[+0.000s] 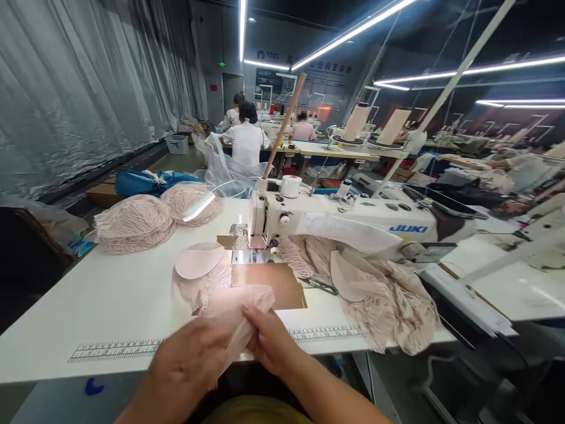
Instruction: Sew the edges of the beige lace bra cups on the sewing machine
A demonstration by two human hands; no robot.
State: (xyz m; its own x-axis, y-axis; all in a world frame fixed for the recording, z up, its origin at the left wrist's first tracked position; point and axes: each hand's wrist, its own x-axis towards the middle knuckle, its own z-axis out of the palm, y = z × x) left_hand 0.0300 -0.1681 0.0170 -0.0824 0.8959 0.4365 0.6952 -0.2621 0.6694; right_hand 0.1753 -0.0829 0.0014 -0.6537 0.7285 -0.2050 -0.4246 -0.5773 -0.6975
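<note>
A pale pink lace bra piece (220, 303) lies in front of the sewing machine, its smooth rounded cup (199, 262) flat on the table to the left of the needle. Sheer fabric at its near end is gathered between both hands. My right hand (270, 338) is closed, thumb and fingers pinching that fabric. Blurred by motion, my left hand (189, 359) is closed on the same piece from the left, with its fingertips partly hidden. The white sewing machine (344, 227) stands beyond the hands, and its presser foot area (253, 256) is lit.
Two stacks of pink lace cups (135, 224) sit at the table's left back. More lace pieces (384, 294) lie right, beside black thread snips (320, 285). A ruler strip (326, 334) runs along the front edge. People in white (246, 141) and pink sit further back.
</note>
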